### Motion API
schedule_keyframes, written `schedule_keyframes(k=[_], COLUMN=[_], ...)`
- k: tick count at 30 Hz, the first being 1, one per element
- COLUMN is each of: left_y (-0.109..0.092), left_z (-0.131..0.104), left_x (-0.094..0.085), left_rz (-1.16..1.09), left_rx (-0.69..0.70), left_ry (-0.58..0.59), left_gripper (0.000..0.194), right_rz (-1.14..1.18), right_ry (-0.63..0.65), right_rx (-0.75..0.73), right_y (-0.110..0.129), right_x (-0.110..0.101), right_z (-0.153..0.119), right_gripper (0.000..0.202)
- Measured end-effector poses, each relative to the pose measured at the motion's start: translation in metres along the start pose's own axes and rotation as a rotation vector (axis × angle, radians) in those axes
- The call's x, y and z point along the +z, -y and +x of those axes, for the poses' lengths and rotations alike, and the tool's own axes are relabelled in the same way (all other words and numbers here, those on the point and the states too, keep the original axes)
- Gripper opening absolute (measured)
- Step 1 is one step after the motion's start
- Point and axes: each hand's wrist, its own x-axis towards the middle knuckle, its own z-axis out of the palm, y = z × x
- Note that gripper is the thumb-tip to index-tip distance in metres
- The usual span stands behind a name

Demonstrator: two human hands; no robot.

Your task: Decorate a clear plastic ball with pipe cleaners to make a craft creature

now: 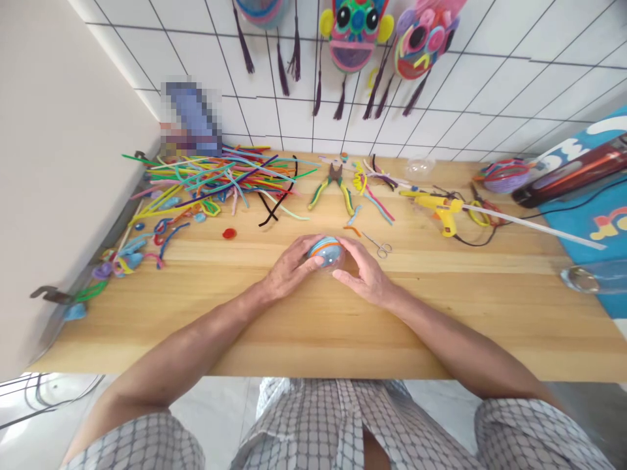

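A round, clear-shelled ball striped blue and orange (325, 250) is gripped from its left by the left hand (292, 264) and, more loosely, from its right by the right hand (366, 274).

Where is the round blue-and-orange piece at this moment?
In the head view, the round blue-and-orange piece is near the middle, between the left hand and the right hand, with the small scissors lying to its right.

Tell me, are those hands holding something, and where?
Yes: the left hand grips the left side of a round striped thing. The right hand curves around its right side; its grip is unclear.
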Motion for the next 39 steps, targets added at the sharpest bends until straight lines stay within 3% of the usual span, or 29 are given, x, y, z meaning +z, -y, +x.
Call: schedule_keyframes(k=[9,13,18,20,23,26,31,39], left_y=[0.01,0.011,0.017,0.019,0.019,0.018,0.022,0.024], left_z=[0.003,0.004,0.005,0.006,0.007,0.009,0.011,0.014], left_x=[0.011,0.016,0.019,0.02,0.022,0.024,0.024,0.023], left_rz=[0.05,0.066,0.132,0.163,0.184,0.193,0.157,0.116], left_rx=[0.062,0.013,-0.009,0.016,0.077,0.118,0.12,0.111], left_ry=[-0.081,-0.089,-0.051,-0.043,-0.061,-0.07,-0.092,-0.049], left_gripper=[0.075,0.085,0.123,0.119,0.092,0.081,0.087,0.09], right_rz=[-0.026,-0.048,-0.068,-0.064,-0.078,-0.157,-0.103,0.314], right_ry=[-0.024,-0.045,-0.015,0.008,0.035,-0.014,-0.044,0.081], right_rx=[-0.014,-0.056,-0.003,0.015,0.039,0.103,0.236,0.362], right_y=[-0.001,-0.004,-0.007,-0.005,0.003,0.015,0.025,0.009], right_x=[0.003,0.007,0.004,0.002,0.003,0.013,0.02,-0.009], right_z=[0.001,0.002,0.0,-0.001,0.001,0.009,0.023,0.02], right_gripper=[0.069,0.068,0.071,0.073,0.084,0.1,0.079,0.083])
